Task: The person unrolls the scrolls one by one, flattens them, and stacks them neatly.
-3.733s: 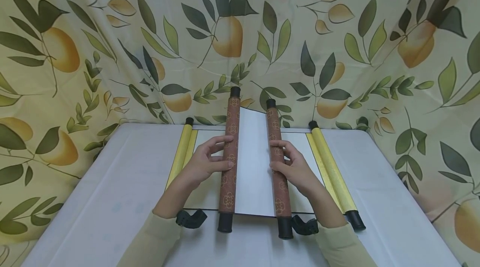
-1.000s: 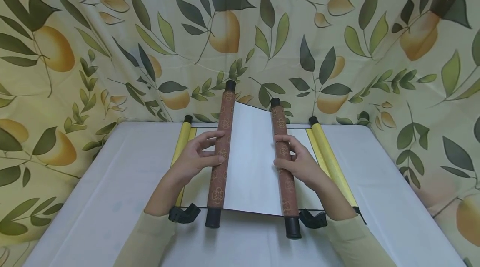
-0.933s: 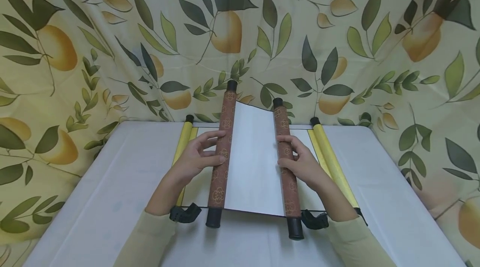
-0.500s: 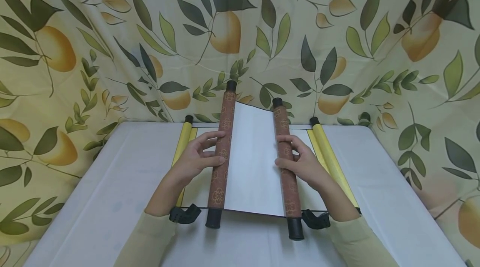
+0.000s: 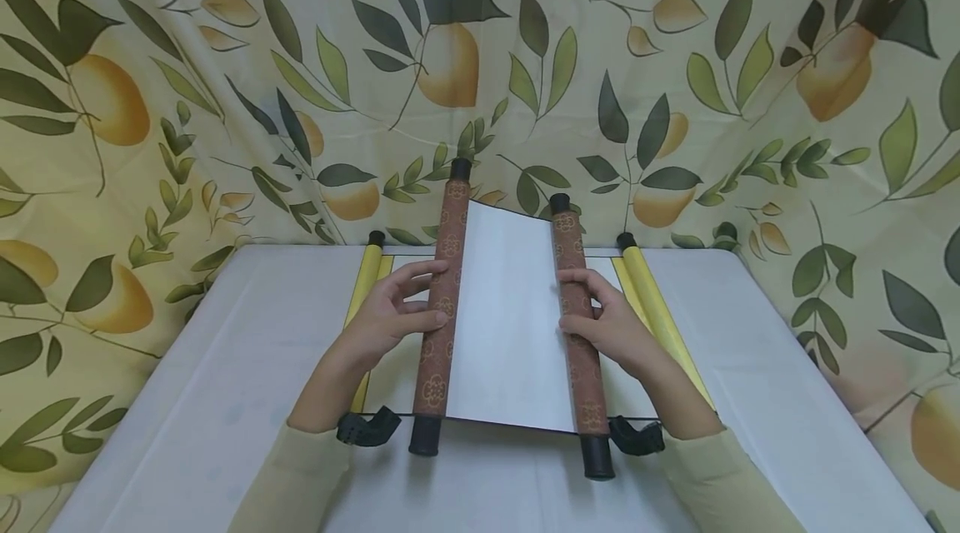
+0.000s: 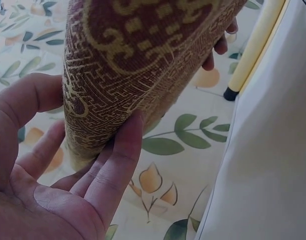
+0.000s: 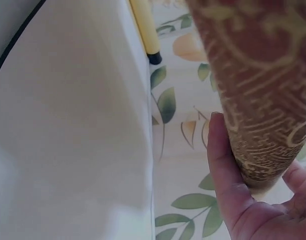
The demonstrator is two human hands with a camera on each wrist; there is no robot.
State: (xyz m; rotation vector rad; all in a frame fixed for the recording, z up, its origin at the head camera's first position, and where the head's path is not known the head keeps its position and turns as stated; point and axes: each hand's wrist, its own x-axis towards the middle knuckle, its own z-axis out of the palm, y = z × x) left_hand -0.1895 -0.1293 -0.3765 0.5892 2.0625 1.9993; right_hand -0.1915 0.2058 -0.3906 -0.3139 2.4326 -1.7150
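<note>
Gripping brown rollers (image 5: 446, 293), hands (image 5: 384, 320) (image 5: 613, 328) curled.

The near end of the right yellow cylindrical roller (image 5: 667, 325) is hidden by a pale fabric sleeve (image 5: 735, 479). In the right wrist view, the brown, gold-patterned cloth roller (image 7: 265, 90) is cut off above.

Right grip (image 7: 257, 217) holds brown patterned roller (image 7: 267, 85); 1 yellow roller (image 7: 144, 25), leafy cloth (image 7: 177, 165) beyond.

Brown patterned scroll (image 5: 513, 318), partly unrolled, white-faced, tilted
</note>
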